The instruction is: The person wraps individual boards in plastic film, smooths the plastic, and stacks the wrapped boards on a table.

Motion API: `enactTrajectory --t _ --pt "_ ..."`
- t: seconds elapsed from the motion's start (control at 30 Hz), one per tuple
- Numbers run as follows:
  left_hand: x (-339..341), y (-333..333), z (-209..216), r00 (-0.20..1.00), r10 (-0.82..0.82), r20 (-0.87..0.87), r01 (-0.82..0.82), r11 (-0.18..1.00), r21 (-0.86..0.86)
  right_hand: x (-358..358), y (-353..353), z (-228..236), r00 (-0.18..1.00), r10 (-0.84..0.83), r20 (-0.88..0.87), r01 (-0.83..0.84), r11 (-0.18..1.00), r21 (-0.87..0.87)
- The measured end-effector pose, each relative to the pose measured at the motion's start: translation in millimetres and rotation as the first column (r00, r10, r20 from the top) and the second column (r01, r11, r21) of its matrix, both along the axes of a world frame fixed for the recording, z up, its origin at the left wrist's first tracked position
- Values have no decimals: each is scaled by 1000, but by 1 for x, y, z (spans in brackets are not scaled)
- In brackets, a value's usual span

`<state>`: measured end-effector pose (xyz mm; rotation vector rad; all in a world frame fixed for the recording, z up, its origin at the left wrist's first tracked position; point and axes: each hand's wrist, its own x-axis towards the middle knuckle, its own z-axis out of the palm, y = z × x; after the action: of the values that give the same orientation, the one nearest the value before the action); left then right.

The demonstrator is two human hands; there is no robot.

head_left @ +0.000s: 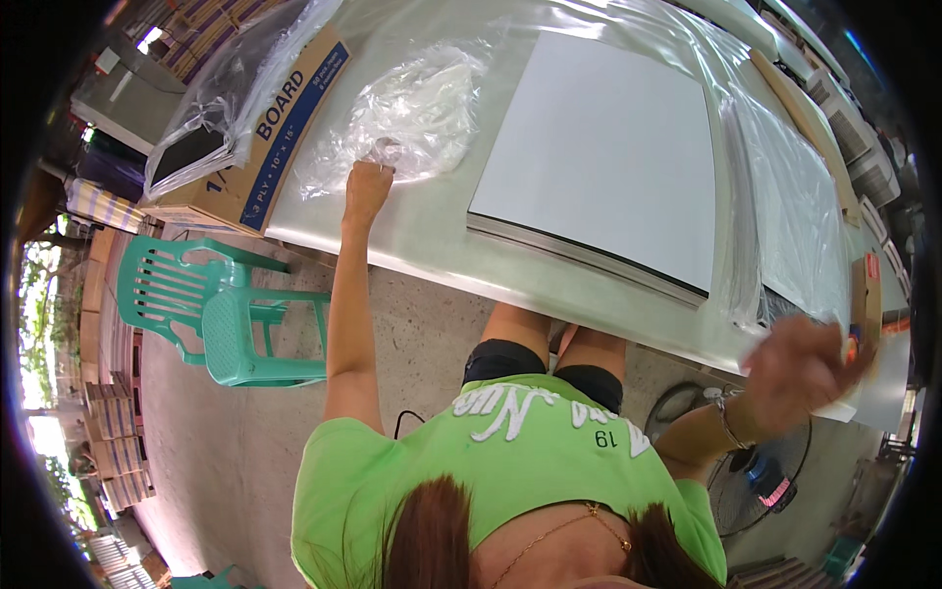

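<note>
My left hand (368, 192) is closed at the near edge of a crumpled heap of clear plastic bags (422, 113), its fingers pinching the thin film. To the right of the heap lies a thick stack of large white boards (603, 157), squared up, with dark and grey edges showing at the front. My right hand (800, 368) is raised off the table's right front corner, near a pile of boards in clear plastic (790, 206). Motion smears its fingers, so I cannot tell whether it holds anything.
A cardboard box (294, 128) with plastic-wrapped sheets on top stands at the table's left. The pale table (412, 257) has a smooth covering. A green plastic chair (221, 314) is on the floor at left. A fan (760, 476) stands at lower right.
</note>
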<state>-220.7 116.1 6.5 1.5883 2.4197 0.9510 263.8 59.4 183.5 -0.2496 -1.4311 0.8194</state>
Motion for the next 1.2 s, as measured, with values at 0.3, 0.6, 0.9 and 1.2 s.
enactTrajectory --t 0.3,0.6,0.9,1.2 --pt "-25 9 -44 689 18 -724 125 982 144 -23 -10 61 686 722 94 -614 504 608" --pt "-9 8 -35 995 -97 9 95 983 155 -24 -15 64 745 658 110 -546 506 668" --pt "-14 14 -48 950 -99 -295 159 970 185 -18 -21 62 900 434 33 -309 585 750" --pt "-30 9 -54 965 -259 -38 250 872 420 8 -29 81 897 118 426 -406 603 687"
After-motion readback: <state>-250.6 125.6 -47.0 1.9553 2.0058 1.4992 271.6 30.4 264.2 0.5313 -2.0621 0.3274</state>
